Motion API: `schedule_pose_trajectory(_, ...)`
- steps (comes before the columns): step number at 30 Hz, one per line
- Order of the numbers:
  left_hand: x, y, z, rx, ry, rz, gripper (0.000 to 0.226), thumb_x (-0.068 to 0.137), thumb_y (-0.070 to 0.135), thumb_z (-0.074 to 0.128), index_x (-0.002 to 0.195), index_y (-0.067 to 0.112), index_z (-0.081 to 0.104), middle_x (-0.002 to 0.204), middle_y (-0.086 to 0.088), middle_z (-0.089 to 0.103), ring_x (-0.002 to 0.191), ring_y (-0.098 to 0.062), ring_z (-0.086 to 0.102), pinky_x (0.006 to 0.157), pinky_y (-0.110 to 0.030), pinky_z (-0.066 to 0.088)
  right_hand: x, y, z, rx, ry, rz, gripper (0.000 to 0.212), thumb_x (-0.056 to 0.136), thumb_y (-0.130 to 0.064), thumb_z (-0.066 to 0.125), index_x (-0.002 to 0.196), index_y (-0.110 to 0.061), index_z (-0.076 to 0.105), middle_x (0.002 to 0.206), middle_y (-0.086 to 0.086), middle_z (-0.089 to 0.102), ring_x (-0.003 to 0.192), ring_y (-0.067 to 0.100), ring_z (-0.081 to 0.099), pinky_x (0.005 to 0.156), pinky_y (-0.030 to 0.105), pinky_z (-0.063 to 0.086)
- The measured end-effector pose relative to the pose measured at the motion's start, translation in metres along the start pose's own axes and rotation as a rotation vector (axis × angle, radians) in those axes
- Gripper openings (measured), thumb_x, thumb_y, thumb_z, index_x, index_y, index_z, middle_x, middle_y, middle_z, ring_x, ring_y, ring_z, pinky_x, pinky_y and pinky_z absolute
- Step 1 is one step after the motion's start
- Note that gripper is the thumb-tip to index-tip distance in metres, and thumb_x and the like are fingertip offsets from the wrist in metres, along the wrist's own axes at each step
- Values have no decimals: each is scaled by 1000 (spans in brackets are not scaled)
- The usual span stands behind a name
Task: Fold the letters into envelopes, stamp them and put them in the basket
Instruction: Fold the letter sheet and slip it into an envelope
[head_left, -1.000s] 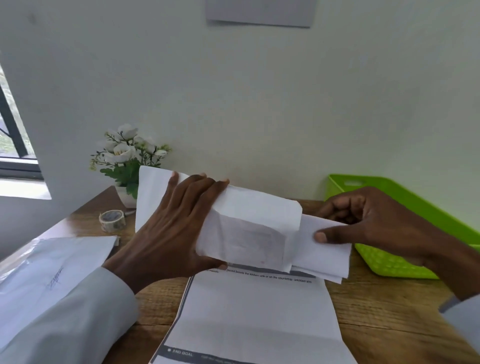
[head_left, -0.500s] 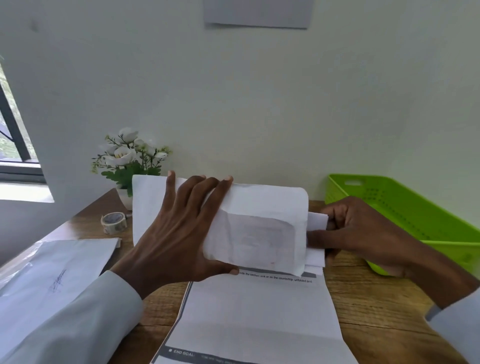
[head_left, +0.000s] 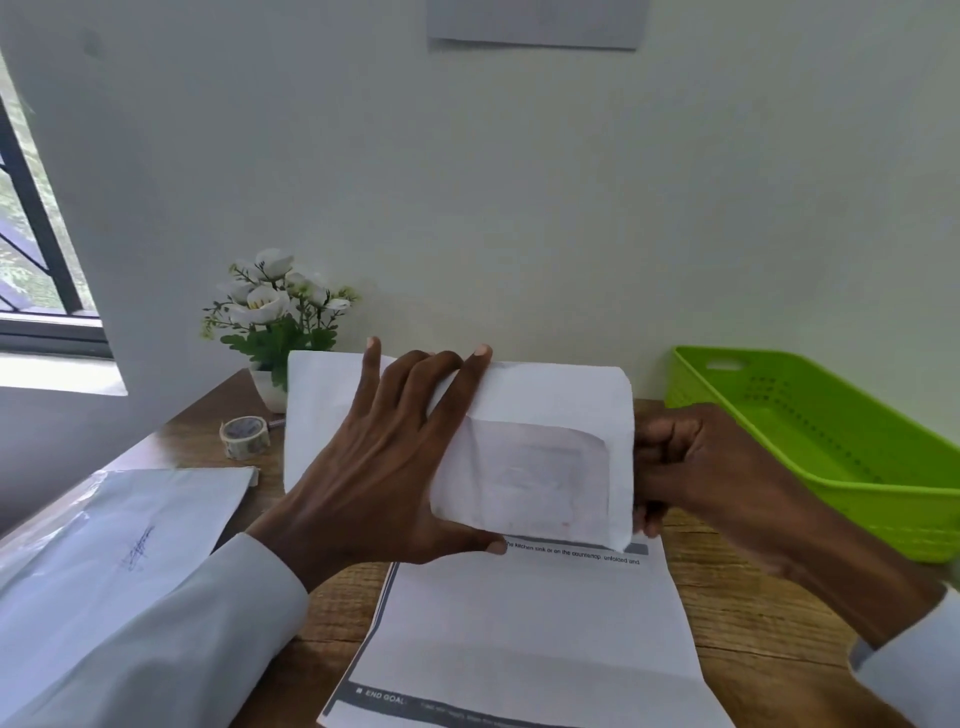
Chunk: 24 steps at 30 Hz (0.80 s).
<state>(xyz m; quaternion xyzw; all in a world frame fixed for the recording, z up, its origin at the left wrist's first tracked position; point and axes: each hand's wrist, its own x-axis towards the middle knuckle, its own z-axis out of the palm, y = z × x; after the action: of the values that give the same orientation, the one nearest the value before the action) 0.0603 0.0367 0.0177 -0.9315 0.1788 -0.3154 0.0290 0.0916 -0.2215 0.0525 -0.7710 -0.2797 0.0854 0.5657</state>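
I hold a white envelope (head_left: 545, 457) upright above the wooden desk, its open end to the right. My left hand (head_left: 384, 467) is spread over its left half and grips it. My right hand (head_left: 696, 467) is curled at the open right end, fingers against the edge; the folded letter is inside and no longer shows. A creased printed letter (head_left: 530, 644) lies flat on the desk below. The green basket (head_left: 831, 447) stands at the right, nothing visible in it.
A stack of white envelopes (head_left: 119, 525) with a scribble lies at the left. A tape roll (head_left: 244, 437) and a small pot of white flowers (head_left: 275, 317) stand at the back left by the wall. A window is at the far left.
My right hand has pushed the folded letter leftward all the way into the envelope. Both hands and the envelope have risen slightly.
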Motion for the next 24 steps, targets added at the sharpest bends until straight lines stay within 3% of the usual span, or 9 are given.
schedule_pose_trajectory(5, 0, 2, 4, -16, -2, 21, 130, 61, 93, 47, 154, 9, 11, 141, -10, 32, 132, -29, 33, 116, -64, 6, 1, 11, 12, -74, 114, 11, 49, 80, 20, 52, 66, -18, 79, 48, 2, 66, 29, 13, 44, 37, 18, 33)
schedule_pose_trajectory(7, 0, 2, 3, -21, 2, 22, 130, 61, 93, 47, 154, 9, 10, 140, -10, 32, 132, -29, 33, 117, -64, 6, 1, 12, 12, -90, 129, 2, 47, 79, 21, 49, 66, -13, 78, 46, 0, 65, 29, 16, 41, 37, 18, 32)
schedule_pose_trajectory(9, 1, 5, 3, -28, 7, 32, 131, 61, 93, 47, 154, 10, 9, 140, -9, 32, 132, -28, 33, 117, -64, 6, 1, 11, 16, -111, 138, -28, 48, 73, 24, 42, 52, -8, 71, 39, 1, 58, 27, 14, 39, 34, 18, 31)
schedule_pose_trajectory(14, 1, 9, 4, -57, 1, 40, 131, 61, 92, 48, 154, 11, 5, 140, -8, 30, 133, -26, 32, 119, -59, 1, -1, 3, 34, -18, 102, -167, 45, 56, 3, 40, 35, -30, 64, 34, -7, 54, 25, 2, 41, 32, 13, 29)
schedule_pose_trajectory(17, 1, 9, 4, -68, 15, 32, 132, 61, 92, 49, 154, 10, 6, 140, -8, 30, 132, -27, 33, 118, -60, 3, -1, 5, 34, 59, 106, -252, 46, 57, 8, 48, 38, -30, 66, 37, -12, 57, 30, -2, 48, 34, 11, 33)
schedule_pose_trajectory(19, 2, 11, 2, -76, 46, 18, 132, 60, 93, 49, 154, 9, 8, 140, -8, 31, 132, -27, 33, 118, -61, 5, 1, 7, 30, 62, 213, -295, 40, 65, 11, 68, 52, -27, 75, 48, -10, 65, 39, 1, 53, 40, 16, 39)
schedule_pose_trajectory(20, 2, 12, 2, -79, 64, 5, 132, 59, 93, 49, 153, 9, 9, 140, -8, 30, 132, -27, 33, 118, -62, 5, 2, 8, 28, 72, 305, -325, 33, 74, 5, 75, 61, -26, 77, 52, -8, 66, 43, 5, 53, 42, 19, 41)
schedule_pose_trajectory(22, 3, 12, 0, -83, 102, -35, 134, 58, 93, 51, 153, 8, 11, 140, -8, 29, 133, -28, 33, 118, -61, 6, 2, 9, 23, 98, 475, -401, 17, 86, -28, 69, 72, -25, 77, 59, -6, 67, 48, 8, 55, 45, 21, 43)
schedule_pose_trajectory(24, 3, 12, -1, -95, 145, -83, 135, 56, 93, 52, 153, 8, 13, 139, -7, 28, 132, -28, 33, 118, -60, 6, 1, 11, 18, 120, 481, -415, 42, 76, -60, 68, 96, -24, 73, 87, -3, 74, 68, 12, 68, 54, 23, 52)
